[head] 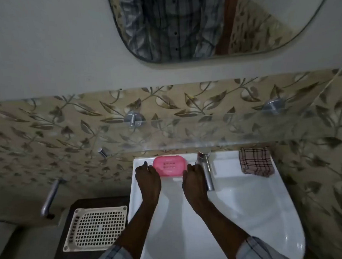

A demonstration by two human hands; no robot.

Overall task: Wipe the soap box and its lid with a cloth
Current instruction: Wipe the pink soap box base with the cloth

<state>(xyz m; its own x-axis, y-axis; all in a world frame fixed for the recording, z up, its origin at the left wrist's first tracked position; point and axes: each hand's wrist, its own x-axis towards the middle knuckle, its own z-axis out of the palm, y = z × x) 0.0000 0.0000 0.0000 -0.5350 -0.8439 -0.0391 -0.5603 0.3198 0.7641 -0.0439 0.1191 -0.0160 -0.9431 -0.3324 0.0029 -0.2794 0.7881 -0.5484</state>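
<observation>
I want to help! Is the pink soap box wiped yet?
Not yet. The lid looks closed on the pink soap box. The left hand and right hand are at its ends. The checked cloth lies untouched beyond the tap, so all wiping remains.

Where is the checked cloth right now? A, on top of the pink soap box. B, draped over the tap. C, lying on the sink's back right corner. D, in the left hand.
C: the checked cloth lies untouched on the back right corner of the sink, right of the tap, while both hands flank the soap box.
</observation>
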